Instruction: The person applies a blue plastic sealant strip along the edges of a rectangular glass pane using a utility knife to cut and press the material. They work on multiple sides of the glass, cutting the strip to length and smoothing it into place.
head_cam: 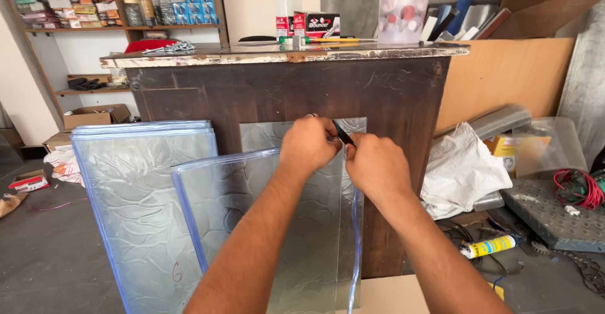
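At twelve o'clock from the wearer, leaning against the dark wooden front of the worktop (403, 81), stands a patterned glass pane (302, 226) with a blue plastic edge strip (357, 238) running down its right side. Both hands meet at its top right corner. The left hand (309, 145) is closed over the upper edge, and the right hand (377, 166) is closed beside it at three o'clock, the two touching or nearly so. Between them sticks up a thin dark tool (343, 133), likely a blade or cutter; which hand pinches it I cannot tell for certain.

At nine o'clock from the held pane a stack of larger glass sheets (142, 207) leans the same way, touching or overlapping it at the lower left.

Risks, as I judge them: the pane stands on its lower edge and is steadied only at the top, so a hard pull on the strip could tip it outward or slide its foot along the floor (57, 257). A slip of the dark tool would run toward the left fingers, which sit just beside it. A sideways shove at nine o'clock could knock glass against glass and chip an edge. At four o'clock, a white sack (463, 169), cables and a sealant tube (486, 247) lie near the feet, a tripping hazard if the wearer steps back.
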